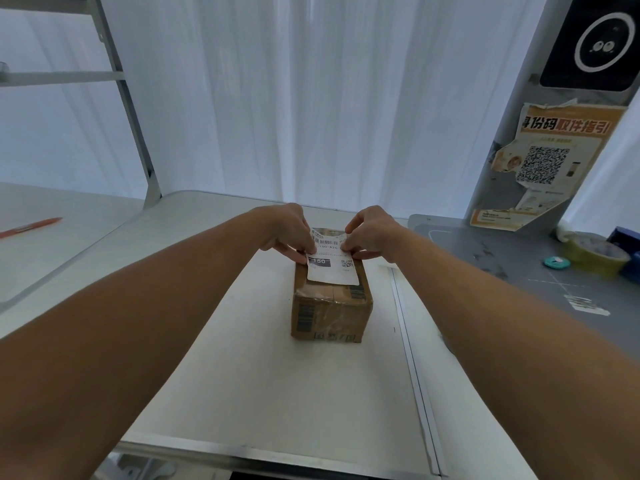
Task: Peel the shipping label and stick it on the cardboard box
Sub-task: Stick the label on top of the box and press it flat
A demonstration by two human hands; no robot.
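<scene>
A small brown cardboard box point(330, 313) wrapped in clear tape stands on the white table point(277, 393), in the middle. A white shipping label point(332, 270) with a barcode, "150" and a small QR code lies over the box top. Its near part rests flat on the box, while its far end curls up. My left hand point(289, 228) pinches the label's left edge near the barcode. My right hand point(372, 230) pinches the right edge opposite. Both hands hover over the far half of the box and hide that part of its top.
A grey mat point(519, 265) lies to the right with a yellow tape roll point(594, 252) and a small teal disc point(556, 262). A torn orange poster with a QR code point(547, 161) hangs on a grey post. At far left lies a red pen point(31, 226). White curtains hang behind.
</scene>
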